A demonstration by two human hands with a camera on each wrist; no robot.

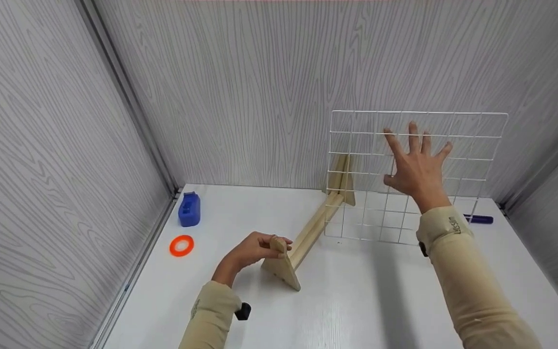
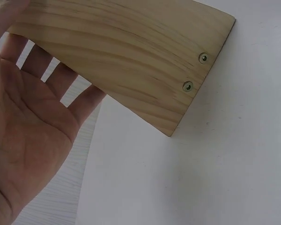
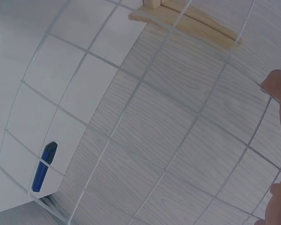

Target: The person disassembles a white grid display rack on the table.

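Status, mid-assembly: your left hand [image 1: 255,248] grips the wooden stand's [image 1: 308,235] near end plate, your right hand [image 1: 417,167] presses spread, straight fingers against the upright wire grid [image 1: 458,123], apparently not yet secured to it.

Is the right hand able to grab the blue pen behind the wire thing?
Probably not straight on. The right hand is spread flat against the upright wire grid, and the blue pen lies behind it; the hand would have to go round the grid's edge.

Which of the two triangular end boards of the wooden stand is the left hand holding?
The near end board; the left hand grips its top. The far end board stands untouched.
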